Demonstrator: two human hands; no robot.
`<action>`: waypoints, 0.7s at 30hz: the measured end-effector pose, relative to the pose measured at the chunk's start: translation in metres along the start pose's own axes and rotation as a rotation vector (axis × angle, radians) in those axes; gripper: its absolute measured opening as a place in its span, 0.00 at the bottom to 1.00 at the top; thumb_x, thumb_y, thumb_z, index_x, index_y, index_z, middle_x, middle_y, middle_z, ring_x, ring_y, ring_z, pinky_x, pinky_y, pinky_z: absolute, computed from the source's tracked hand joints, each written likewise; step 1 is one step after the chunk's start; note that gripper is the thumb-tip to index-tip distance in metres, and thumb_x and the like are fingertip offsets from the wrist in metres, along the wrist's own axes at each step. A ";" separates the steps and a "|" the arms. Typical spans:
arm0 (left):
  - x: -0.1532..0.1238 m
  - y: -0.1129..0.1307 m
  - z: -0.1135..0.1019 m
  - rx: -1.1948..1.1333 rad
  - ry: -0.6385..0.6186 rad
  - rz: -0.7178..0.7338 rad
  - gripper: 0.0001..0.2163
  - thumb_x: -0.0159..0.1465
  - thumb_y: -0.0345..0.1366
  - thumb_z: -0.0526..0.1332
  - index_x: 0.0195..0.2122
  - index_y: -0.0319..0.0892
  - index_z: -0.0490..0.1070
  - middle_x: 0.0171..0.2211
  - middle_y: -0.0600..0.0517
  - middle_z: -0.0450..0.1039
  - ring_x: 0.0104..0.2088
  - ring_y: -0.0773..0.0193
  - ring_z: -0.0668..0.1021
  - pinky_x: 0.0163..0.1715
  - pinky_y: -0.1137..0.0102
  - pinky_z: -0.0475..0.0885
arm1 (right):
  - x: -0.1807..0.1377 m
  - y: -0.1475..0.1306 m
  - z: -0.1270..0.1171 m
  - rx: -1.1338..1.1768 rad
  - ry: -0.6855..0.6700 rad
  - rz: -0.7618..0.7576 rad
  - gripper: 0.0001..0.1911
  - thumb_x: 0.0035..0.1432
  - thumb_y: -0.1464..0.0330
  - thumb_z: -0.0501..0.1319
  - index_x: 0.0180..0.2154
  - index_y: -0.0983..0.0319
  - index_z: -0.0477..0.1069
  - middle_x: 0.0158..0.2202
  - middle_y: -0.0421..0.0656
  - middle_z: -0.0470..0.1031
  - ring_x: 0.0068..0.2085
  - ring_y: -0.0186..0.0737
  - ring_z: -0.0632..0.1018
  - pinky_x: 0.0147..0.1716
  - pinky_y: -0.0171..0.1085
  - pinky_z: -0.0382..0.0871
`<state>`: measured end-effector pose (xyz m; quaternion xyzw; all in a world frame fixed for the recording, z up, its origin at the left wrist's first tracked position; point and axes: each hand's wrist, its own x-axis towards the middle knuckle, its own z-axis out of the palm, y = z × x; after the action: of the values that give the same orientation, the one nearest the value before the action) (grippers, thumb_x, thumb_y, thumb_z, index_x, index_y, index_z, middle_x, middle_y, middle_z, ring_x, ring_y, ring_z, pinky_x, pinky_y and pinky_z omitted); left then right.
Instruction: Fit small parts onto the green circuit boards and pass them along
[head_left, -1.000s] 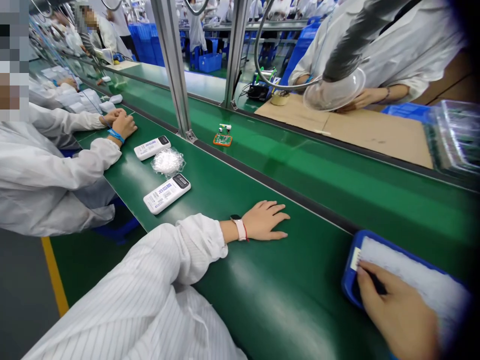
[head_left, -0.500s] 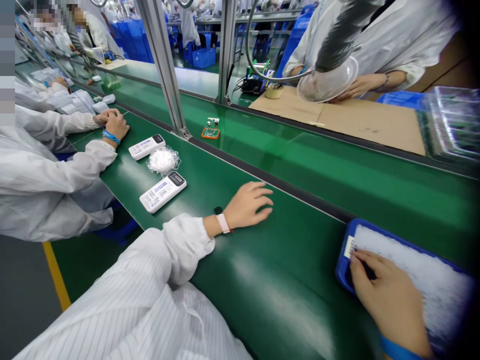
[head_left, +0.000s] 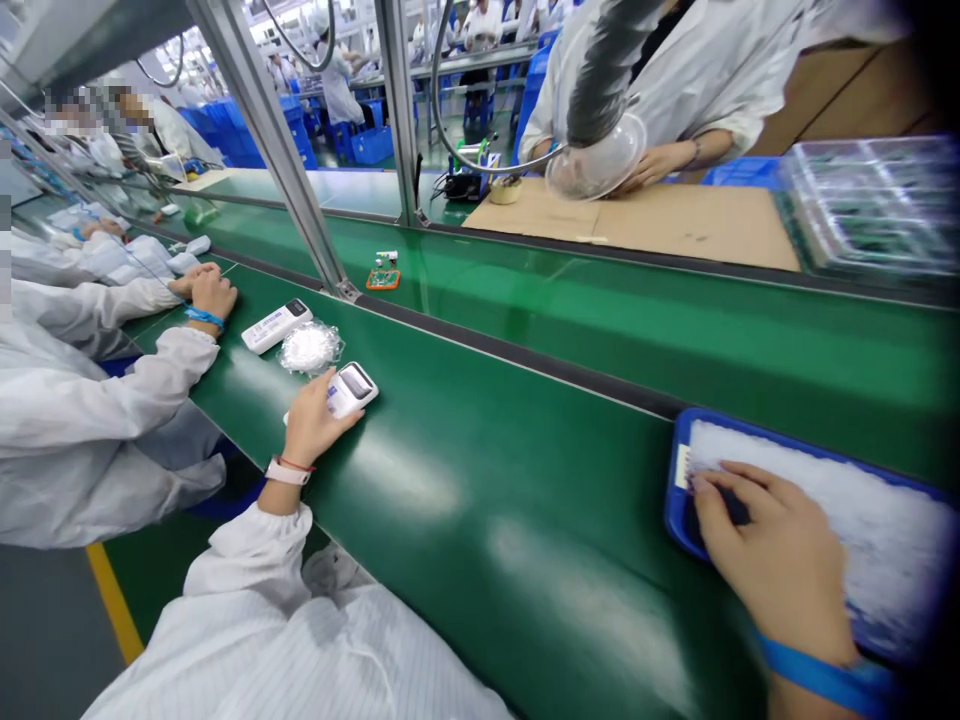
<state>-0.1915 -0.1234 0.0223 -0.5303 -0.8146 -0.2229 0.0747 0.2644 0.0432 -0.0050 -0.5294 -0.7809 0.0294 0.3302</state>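
My left hand (head_left: 313,418) is wrapped over a white handheld device with a small dark screen (head_left: 349,390), which lies on the green bench; thumb and fingers grip its sides. Just beyond it is a heap of small clear pieces (head_left: 310,346), and past that a second white device (head_left: 277,326) with printed text. My right hand (head_left: 772,560) is over the left end of a blue tray (head_left: 679,515) filled with small whitish clear pieces (head_left: 802,480). Its thumb and forefinger are pinched together beside a pale label (head_left: 682,466); anything between the fingertips is too small to make out.
An orange-edged circuit board (head_left: 383,279) lies on the green strip beyond the dark rail (head_left: 525,355). A metal post (head_left: 277,150) rises from the rail. A co-worker's hands (head_left: 210,290) are at the left. Another person opposite sits behind a clear round lamp shade (head_left: 600,160).
My left hand has moved left from above the bare bench onto the nearer white device and closed around it. My right hand stays pinched at the tray. The view has shifted slightly.
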 end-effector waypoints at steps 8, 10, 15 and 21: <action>0.023 0.164 0.038 -0.610 -0.013 0.386 0.35 0.45 0.45 0.71 0.53 0.41 0.60 0.49 0.45 0.67 0.49 0.55 0.72 0.50 0.60 0.68 | -0.021 -0.117 0.018 0.828 -0.127 0.100 0.15 0.59 0.61 0.55 0.48 0.55 0.66 0.52 0.48 0.66 0.53 0.50 0.69 0.51 0.51 0.65; 0.022 0.197 0.048 -0.756 -0.106 0.387 0.35 0.44 0.45 0.71 0.52 0.40 0.60 0.47 0.45 0.67 0.46 0.55 0.73 0.47 0.61 0.69 | -0.025 -0.131 0.036 1.082 -0.179 0.197 0.24 0.59 0.56 0.54 0.55 0.56 0.59 0.56 0.48 0.63 0.56 0.49 0.67 0.54 0.51 0.63; 0.010 0.228 0.067 -0.955 -0.310 0.391 0.34 0.44 0.42 0.71 0.52 0.41 0.61 0.47 0.45 0.68 0.45 0.56 0.73 0.46 0.61 0.69 | -0.030 -0.131 0.059 1.420 -0.201 0.336 0.37 0.57 0.44 0.49 0.60 0.58 0.54 0.61 0.46 0.60 0.61 0.48 0.63 0.61 0.50 0.55; 0.008 0.223 0.074 -1.034 -0.340 0.418 0.35 0.47 0.50 0.69 0.54 0.42 0.63 0.50 0.45 0.67 0.50 0.53 0.71 0.51 0.59 0.67 | -0.028 -0.137 0.063 1.513 -0.219 0.479 0.49 0.48 0.34 0.40 0.61 0.59 0.54 0.62 0.46 0.58 0.61 0.48 0.63 0.59 0.48 0.60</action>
<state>0.0140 -0.0081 0.0224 -0.6758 -0.4785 -0.4838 -0.2834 0.1253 -0.0216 -0.0132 -0.3094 -0.4423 0.6728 0.5060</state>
